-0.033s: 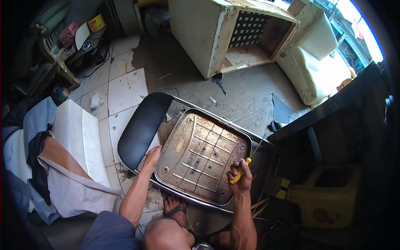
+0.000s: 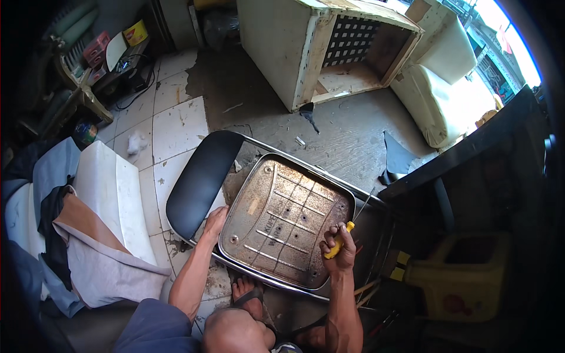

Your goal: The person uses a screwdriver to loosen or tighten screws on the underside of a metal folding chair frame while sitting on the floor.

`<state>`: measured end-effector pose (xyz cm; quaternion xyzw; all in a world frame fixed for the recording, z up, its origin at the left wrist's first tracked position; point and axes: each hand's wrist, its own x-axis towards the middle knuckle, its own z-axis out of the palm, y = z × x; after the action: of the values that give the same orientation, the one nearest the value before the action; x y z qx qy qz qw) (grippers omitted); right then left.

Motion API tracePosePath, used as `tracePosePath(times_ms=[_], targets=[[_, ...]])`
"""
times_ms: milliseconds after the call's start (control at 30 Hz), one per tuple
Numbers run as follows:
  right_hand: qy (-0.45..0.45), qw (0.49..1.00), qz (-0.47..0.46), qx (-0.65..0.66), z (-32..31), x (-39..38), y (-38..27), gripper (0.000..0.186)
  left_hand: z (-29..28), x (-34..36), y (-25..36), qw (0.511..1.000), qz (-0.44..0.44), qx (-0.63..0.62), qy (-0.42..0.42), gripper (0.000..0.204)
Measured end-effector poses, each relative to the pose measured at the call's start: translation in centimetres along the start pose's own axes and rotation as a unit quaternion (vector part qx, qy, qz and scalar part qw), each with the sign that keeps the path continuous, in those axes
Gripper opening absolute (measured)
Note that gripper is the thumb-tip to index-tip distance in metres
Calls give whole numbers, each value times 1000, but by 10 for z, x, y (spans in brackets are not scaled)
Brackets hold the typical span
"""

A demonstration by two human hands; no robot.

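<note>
Rusty chair seat pan underside up, ribbed, yellow-handled screwdriver in right hand

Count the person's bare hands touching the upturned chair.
2. The left hand rests on the rusty seat pan's left edge; the right hand, gripping a yellow-handled screwdriver, works at its right side.

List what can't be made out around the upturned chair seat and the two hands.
- Head view: the tip of the yellow-handled tool is hidden by the right hand in its grip.
- The left hand has its fingertips tucked at the rim of the seat pan, out of sight.
- The raised lettering on the pan is too small and rusted to tell.
- The chair legs run into dark shadow at right.
</note>
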<state>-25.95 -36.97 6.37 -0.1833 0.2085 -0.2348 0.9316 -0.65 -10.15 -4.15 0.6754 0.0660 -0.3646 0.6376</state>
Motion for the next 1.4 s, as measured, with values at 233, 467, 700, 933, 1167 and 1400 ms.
tracePosePath(times_ms=[233, 467, 700, 933, 1167, 1400], targets=[[324, 827, -60, -455, -64, 6, -14, 11, -21, 4, -17, 1000, -14, -7, -22, 37], [448, 683, -82, -570, -162, -41, -23, 26, -9, -6, -1, 998, -15, -14, -55, 35], [464, 614, -80, -633, -136, -51, -9, 30, -15, 2, -10, 999, -5, -18, -47, 34], [422, 624, -82, -653, -116, -32, 9, 34, -19, 7, -15, 998, 3, -40, -39, 37], [398, 593, 17, -700, -105, -38, -8, 40, -37, 21, -25, 998, -4, -19, -54, 38], [137, 372, 49, -917, -79, -50, -152, 30, -26, 0, -14, 996, 26, 88, 16, 37]])
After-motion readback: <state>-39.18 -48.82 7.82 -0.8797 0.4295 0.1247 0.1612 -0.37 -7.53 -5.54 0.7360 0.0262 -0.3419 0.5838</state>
